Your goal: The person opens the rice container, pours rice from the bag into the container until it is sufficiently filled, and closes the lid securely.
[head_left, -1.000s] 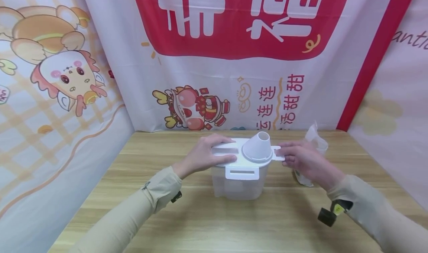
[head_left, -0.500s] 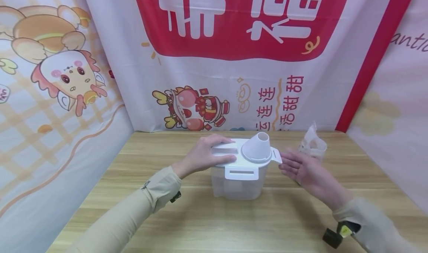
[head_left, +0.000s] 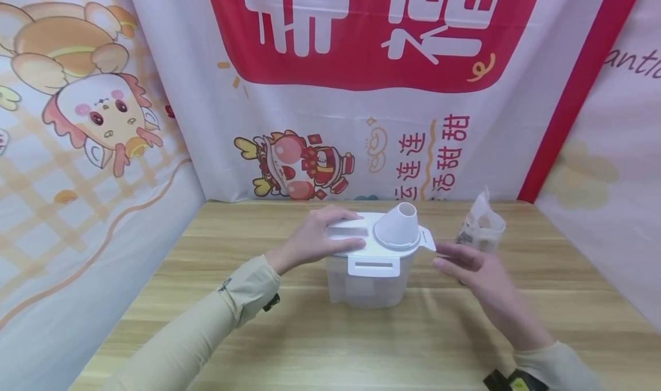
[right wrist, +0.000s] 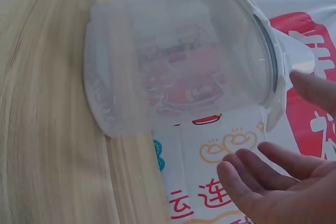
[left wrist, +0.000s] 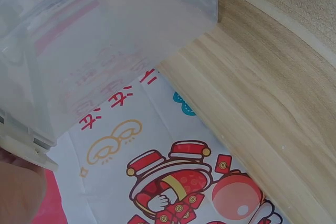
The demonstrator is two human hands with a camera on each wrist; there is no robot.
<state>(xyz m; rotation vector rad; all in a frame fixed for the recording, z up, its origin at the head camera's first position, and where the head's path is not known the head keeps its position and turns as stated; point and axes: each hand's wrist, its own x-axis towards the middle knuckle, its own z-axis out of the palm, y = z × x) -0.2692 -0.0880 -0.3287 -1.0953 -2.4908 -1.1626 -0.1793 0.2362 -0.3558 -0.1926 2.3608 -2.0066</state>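
Note:
A clear plastic storage container [head_left: 369, 290] stands upright on the wooden table. Its white lid [head_left: 351, 252] carries a raised handle and a cone-shaped spout [head_left: 396, 227]. My left hand [head_left: 310, 237] grips the lid's handle, thumb in front and fingers behind. At the right end a white side latch [head_left: 426, 239] sticks outward, while the front latch [head_left: 374, 266] also stands out from the rim. My right hand [head_left: 482, 273] is beside the side latch, fingertips close to it. In the right wrist view the fingers [right wrist: 247, 179] and thumb are spread apart, with nothing between them.
Behind the right hand stands a crumpled, printed clear plastic bag [head_left: 480, 227], partly hidden by that hand. Printed cloth [head_left: 361, 115] hangs along the table's back edge, and more cloth [head_left: 93, 207] lines the left side.
My right hand has come off the side latch, drawing back and turning over; the latch has swung from level to tilted downward. The left hand keeps its grip on the lid.

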